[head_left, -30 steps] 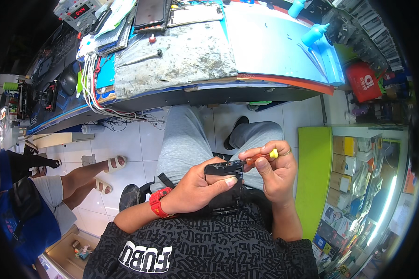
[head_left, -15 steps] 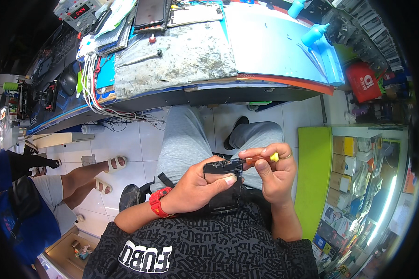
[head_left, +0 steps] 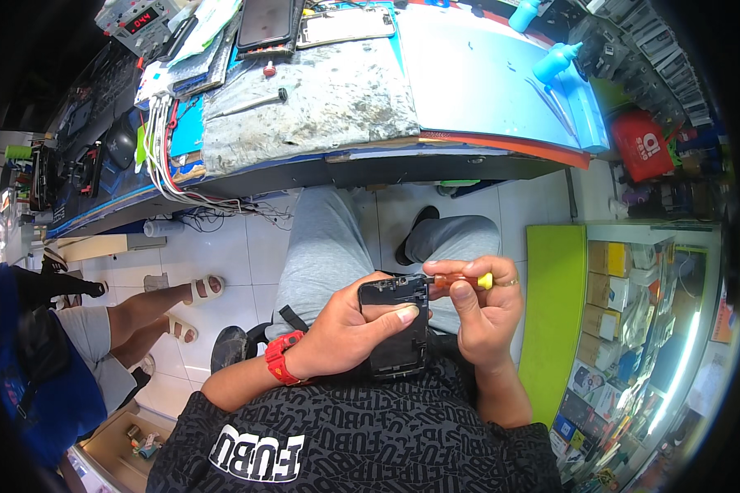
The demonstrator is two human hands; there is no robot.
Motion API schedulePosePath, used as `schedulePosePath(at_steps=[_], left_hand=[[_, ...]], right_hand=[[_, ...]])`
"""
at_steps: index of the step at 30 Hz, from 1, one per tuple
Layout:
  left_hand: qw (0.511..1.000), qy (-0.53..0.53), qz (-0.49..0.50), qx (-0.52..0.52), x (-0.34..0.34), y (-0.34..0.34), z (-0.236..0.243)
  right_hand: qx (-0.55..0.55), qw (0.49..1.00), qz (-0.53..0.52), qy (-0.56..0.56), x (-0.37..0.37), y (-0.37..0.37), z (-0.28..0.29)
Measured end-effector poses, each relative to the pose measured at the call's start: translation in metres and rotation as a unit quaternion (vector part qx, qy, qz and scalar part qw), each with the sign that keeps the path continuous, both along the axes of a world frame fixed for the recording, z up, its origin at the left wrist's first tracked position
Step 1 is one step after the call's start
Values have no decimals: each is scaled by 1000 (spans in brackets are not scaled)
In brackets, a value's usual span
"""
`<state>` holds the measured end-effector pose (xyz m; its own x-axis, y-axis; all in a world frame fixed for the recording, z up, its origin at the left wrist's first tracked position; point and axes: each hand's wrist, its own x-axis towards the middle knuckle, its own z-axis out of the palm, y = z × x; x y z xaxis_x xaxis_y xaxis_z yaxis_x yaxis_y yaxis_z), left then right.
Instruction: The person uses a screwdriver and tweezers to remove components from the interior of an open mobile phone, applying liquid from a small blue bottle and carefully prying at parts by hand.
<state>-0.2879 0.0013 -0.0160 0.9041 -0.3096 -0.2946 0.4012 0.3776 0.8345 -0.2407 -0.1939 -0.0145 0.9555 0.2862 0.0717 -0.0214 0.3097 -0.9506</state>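
Note:
My left hand (head_left: 344, 330) grips a black phone (head_left: 399, 341) over my lap, the thumb lying across its face. The phone's upper end shows bare parts, as if its back or screen is off. Between the fingers and thumb of my right hand (head_left: 487, 316) is a small screwdriver (head_left: 452, 284) with an orange-red handle and a yellow end cap. Its tip points left and meets the phone's upper right edge; whether it sits in a screw is too small to tell.
Ahead stands a workbench with a stained grey mat (head_left: 321, 107), a blue mat (head_left: 477, 82), a thin brush-like tool (head_left: 251, 103) and a light-blue bottle (head_left: 555, 62). White cables (head_left: 166, 168) hang off its edge. A glass display case (head_left: 625, 345) is on the right; another person's legs (head_left: 152, 316) are at left.
The phone has tilted so that more of its dark face shows. My right hand stays at its edge with the screwdriver, nearly unmoved. The person at left has shifted slightly.

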Motion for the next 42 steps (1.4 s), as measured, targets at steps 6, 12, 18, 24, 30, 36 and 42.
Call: schedulePosePath(at_steps=[6, 12, 18, 24, 30, 36, 42], left_hand=[[1000, 3, 10, -9, 1, -1, 3], [1000, 5, 14, -11, 0, -2, 2], [1000, 3, 21, -11, 1, -3, 1], [1000, 5, 12, -7, 0, -1, -2], [1000, 4, 29, -11, 0, -5, -4], [1000, 2, 28, 4, 0, -4, -2], [1000, -9, 25, 11, 0, -3, -3]], right_hand=[[2, 1000, -2, -5, 0, 0, -1], [-4, 1000, -9, -2, -1, 0, -3], [-4, 1000, -7, -3, -1, 0, -4], [6, 1000, -11, 10, -2, 0, -4], [-19, 999, -33, -36, -7, 5, -5], [-16, 998, -36, -49, -9, 6, -5], [-10, 999, -30, -41, -9, 5, -7]])
